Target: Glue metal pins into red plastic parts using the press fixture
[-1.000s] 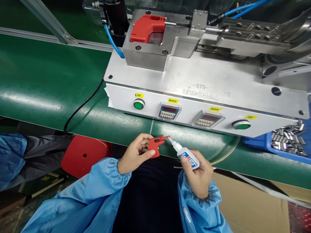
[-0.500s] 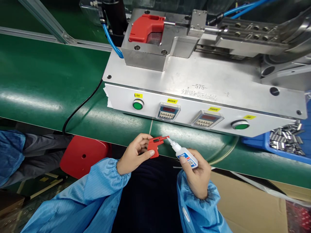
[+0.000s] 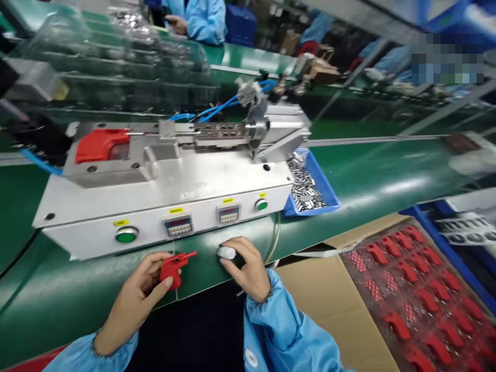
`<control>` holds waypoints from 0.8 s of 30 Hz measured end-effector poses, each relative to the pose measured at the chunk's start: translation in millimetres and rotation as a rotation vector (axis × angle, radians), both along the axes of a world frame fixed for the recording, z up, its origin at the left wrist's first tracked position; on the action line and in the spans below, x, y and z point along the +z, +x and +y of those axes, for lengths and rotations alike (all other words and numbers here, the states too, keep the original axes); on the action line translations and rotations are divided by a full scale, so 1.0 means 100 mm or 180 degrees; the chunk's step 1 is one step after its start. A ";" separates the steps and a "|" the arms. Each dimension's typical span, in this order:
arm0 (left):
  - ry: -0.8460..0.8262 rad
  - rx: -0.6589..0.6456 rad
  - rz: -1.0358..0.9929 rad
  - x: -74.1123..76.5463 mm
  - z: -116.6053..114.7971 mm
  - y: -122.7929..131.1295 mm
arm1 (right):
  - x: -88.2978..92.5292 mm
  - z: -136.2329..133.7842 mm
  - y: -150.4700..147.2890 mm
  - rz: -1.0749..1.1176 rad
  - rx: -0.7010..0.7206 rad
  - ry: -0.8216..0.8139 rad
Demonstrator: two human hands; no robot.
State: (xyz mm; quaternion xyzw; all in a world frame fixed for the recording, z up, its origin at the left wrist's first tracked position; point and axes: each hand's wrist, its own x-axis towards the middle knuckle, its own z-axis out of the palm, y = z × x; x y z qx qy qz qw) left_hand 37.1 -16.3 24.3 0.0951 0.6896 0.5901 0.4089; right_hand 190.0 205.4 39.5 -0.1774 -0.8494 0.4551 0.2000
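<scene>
My left hand (image 3: 145,292) is closed on a red plastic gun-shaped part (image 3: 170,271), thumb on its grip, the thin barrel pointing right. To the right, my right hand (image 3: 248,266) has its fingers and thumb around a small white glue bottle (image 3: 227,252), low over the bench's front edge. Only a white end of the bottle shows, and its label is hidden. The bottle is apart from the red part. Behind both hands stands a metal press fixture (image 3: 217,181), with another red gun-shaped part (image 3: 98,146) seated in its block.
A blue bin (image 3: 329,194) of small metal pieces sits right of the fixture on the green bench (image 3: 372,178). At lower right, a cardboard box (image 3: 321,305) holds a tray with rows of red parts (image 3: 408,271). A co-worker's sleeve (image 3: 205,20) shows across the bench.
My view has swung right and up. The bottle has moved away from the barrel's tip and turned, so its nozzle and label no longer show. My left hand still holds the red part.
</scene>
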 end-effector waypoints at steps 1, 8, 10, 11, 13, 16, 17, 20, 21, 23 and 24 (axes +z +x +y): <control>-0.0025 -0.0025 0.0040 -0.04 0.00 -0.03 | -0.02 -0.01 0.01 -0.0009 0.0038 0.0153; 0.0037 -0.0135 -0.0027 -0.27 -0.08 -0.10 | 0.42 0.18 0.34 -0.0448 0.0275 0.0748; 0.0106 -0.0133 -0.0121 -0.28 -0.09 -0.09 | 0.71 0.43 0.43 -0.0402 0.0075 0.0915; 0.0150 -0.0086 -0.0117 -0.28 -0.08 -0.08 | 0.86 0.61 0.44 -0.0356 -0.0155 0.1071; 0.0212 0.0026 -0.0058 -0.26 -0.06 -0.05 | 1.08 1.01 0.36 -0.0581 -0.0802 0.1409; 0.0233 0.0083 0.0023 -0.22 -0.01 -0.04 | 1.18 1.66 0.03 -0.1669 -0.1488 0.1547; 0.0230 0.0008 -0.0006 -0.21 0.00 -0.04 | 1.16 1.85 -0.10 -0.1895 -0.1505 0.1499; 0.0348 -0.0050 -0.0039 -0.21 0.04 -0.05 | 0.99 2.22 -0.41 -0.2465 -0.1491 0.1340; 0.0412 -0.0001 -0.0023 -0.21 0.05 -0.04 | 0.94 2.29 -0.47 -0.2600 -0.1472 0.1306; 0.0512 0.0104 0.0019 -0.21 0.06 -0.03 | 0.89 2.36 -0.53 -0.2744 -0.1385 0.1267; 0.0531 0.0095 0.0017 -0.22 0.06 -0.03 | 0.89 2.38 -0.52 -0.2758 -0.1331 0.1259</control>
